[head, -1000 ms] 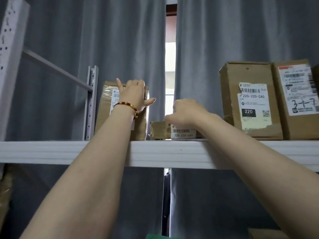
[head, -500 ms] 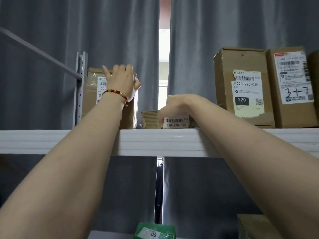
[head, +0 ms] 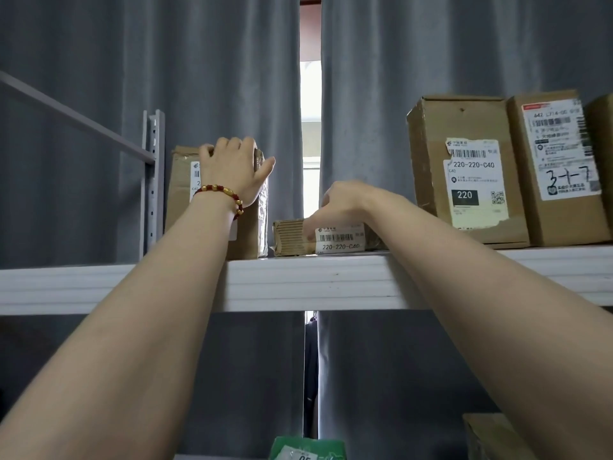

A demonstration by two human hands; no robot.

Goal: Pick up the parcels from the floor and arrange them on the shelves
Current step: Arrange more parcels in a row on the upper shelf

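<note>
Cardboard tall box (head: 180, 207): upright near the front edge of the shelf (head: 298, 283), just right of the post (head: 152, 180).
Left hand (head: 235, 171): fingers curled over the box's top edge, thumb spread to its right side, likely steadying it (tall boxes tip easily).
Flat parcel (head: 292, 237): lies at the front edge, label outward, just right of the tall box with a narrow gap between them.
Right hand (head: 341, 204): curled over the parcel's top, thumb on its front face, probably squaring it to the edge.
Big boxes (head: 464, 127): upright toward the right end, labels facing forward so the codes can be read.
</note>
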